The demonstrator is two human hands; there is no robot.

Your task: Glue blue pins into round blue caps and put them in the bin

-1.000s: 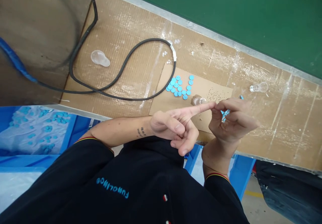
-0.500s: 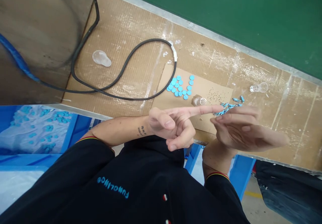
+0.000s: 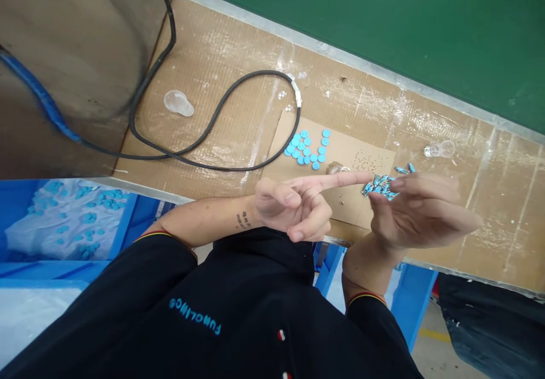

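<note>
My left hand (image 3: pixel 293 207) hangs over the front edge of the workbench, palm up. Its index finger points right while the other fingers curl loosely, and nothing shows in it. To the right, my right hand (image 3: pixel 419 211) has its thumb apart from its stretched fingers, which are slightly smeared by motion; I see nothing held. Between the fingertips lies a pile of small blue-and-metal pieces (image 3: pixel 378 186), partly covered by the right hand. Beyond the left hand are several round blue discs (image 3: pixel 307 152) and a small clear container (image 3: pixel 338 168), its near side hidden by the index finger.
Cardboard (image 3: pixel 238 44) covers the bench, with a flat sheet (image 3: pixel 276 169) under the discs and tiny dark bits (image 3: pixel 368 160). A looped black cable (image 3: pixel 221 104) crosses the left. Clear bulb-shaped plastic pieces (image 3: pixel 179 103) lie at both sides. Blue bins (image 3: pixel 123 226) stand below the edge.
My right hand has shifted slightly, its thumb opening away from the fingers and from the left fingertip, uncovering more of the pile. My left hand keeps nearly the same pose. The view moved slightly.
</note>
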